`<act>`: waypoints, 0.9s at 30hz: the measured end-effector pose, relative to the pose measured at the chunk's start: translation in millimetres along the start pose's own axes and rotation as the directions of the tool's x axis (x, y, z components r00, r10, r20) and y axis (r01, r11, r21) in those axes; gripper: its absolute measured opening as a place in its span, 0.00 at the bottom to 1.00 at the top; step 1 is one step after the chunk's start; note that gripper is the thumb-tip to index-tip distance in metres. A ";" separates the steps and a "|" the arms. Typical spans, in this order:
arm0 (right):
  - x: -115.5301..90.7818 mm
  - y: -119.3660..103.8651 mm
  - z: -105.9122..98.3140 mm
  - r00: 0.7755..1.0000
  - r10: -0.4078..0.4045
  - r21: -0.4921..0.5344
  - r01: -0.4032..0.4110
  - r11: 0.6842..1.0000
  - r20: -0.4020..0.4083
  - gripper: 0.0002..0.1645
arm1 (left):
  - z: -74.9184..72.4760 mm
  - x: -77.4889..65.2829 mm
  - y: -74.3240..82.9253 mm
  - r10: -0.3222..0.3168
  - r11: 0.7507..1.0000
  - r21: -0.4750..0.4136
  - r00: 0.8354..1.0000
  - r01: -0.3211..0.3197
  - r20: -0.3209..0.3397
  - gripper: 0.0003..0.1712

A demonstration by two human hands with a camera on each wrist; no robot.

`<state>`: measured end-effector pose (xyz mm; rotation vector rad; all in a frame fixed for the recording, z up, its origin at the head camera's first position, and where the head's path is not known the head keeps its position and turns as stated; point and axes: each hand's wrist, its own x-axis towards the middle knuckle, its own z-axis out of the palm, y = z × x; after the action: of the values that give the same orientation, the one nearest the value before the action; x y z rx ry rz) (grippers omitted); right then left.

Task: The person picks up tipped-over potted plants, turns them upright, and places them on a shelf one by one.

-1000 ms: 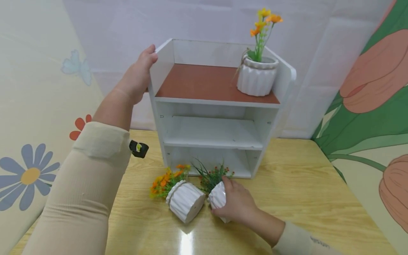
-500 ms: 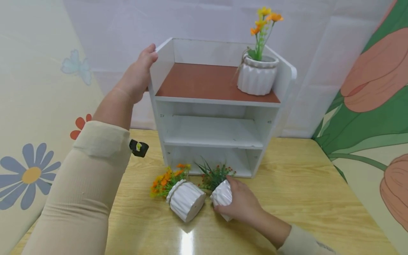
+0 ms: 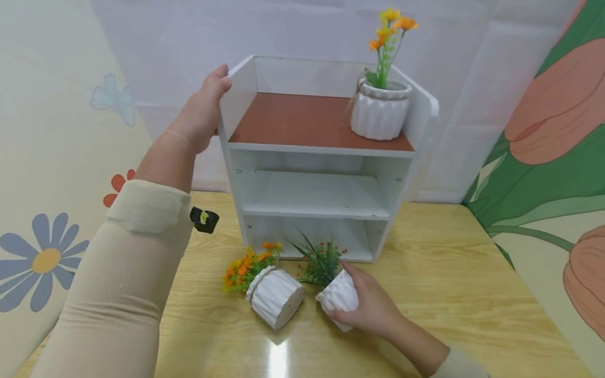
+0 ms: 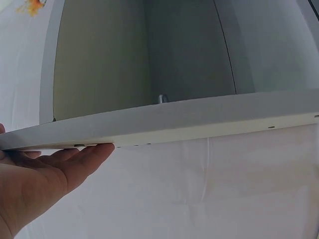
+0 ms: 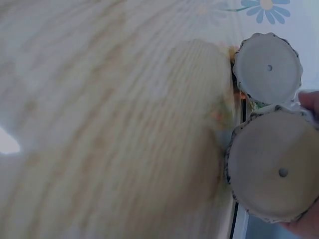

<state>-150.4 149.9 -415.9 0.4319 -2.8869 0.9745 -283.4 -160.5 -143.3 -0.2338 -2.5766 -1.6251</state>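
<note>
My left hand point(image 3: 203, 107) holds the upper left side panel of a small white shelf point(image 3: 314, 210). In the left wrist view, its fingers point(image 4: 94, 158) lie along the panel's outer face. My right hand point(image 3: 373, 304) grips a white fluted flowerpot point(image 3: 339, 294), tipped over with its green, red-dotted plant point(image 3: 321, 265) toward the shelf. Left of it, a second white pot point(image 3: 275, 296) lies on its side with orange flowers point(image 3: 248, 266). In the right wrist view, the gripped pot's round base point(image 5: 271, 164) shows a central hole, as does the other base point(image 5: 266, 79).
A third white pot point(image 3: 380, 113) with orange and yellow flowers stands upright at the right of the shelf's brown top point(image 3: 298, 118). The shelf stands on a wood-grain table point(image 3: 454, 273). A floral backdrop point(image 3: 562, 126) rises on the right, and a white cloth hangs behind.
My right hand has moved slightly right with the gripped pot, widening the gap to the second pot. The left hand stays on the shelf's side panel.
</note>
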 end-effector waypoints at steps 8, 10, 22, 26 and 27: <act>-9.1 13.0 0.2 0.996 -0.080 0.010 0.080 0.997 -0.049 0.64 | -1.2 -0.2 0.6 -0.007 1.000 -0.001 1.000 0.007 -0.001 0.31; -11.7 16.5 0.3 0.994 -0.089 0.014 0.090 0.996 -0.059 0.65 | -1.1 -0.5 0.4 -0.001 1.000 0.000 1.000 0.001 -0.001 0.32; -23.0 22.2 -3.4 0.999 -0.036 0.031 0.037 0.999 -0.041 0.70 | 0.1 -2.5 -0.9 0.013 1.000 0.002 1.000 -0.013 -0.007 0.32; -25.1 21.7 -2.5 0.999 -0.014 0.013 0.015 1.000 -0.051 0.70 | 0.7 -2.1 -0.9 0.010 1.000 0.000 1.000 -0.010 -0.003 0.31; -25.6 21.8 -2.1 0.998 -0.012 0.014 0.012 1.000 -0.055 0.70 | 1.0 -1.9 -0.7 0.009 1.000 0.001 1.000 -0.009 -0.003 0.31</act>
<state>-132.1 174.0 -430.8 0.4159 -2.8268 0.9898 -281.7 -160.0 -144.7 -0.2428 -2.5701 -1.6200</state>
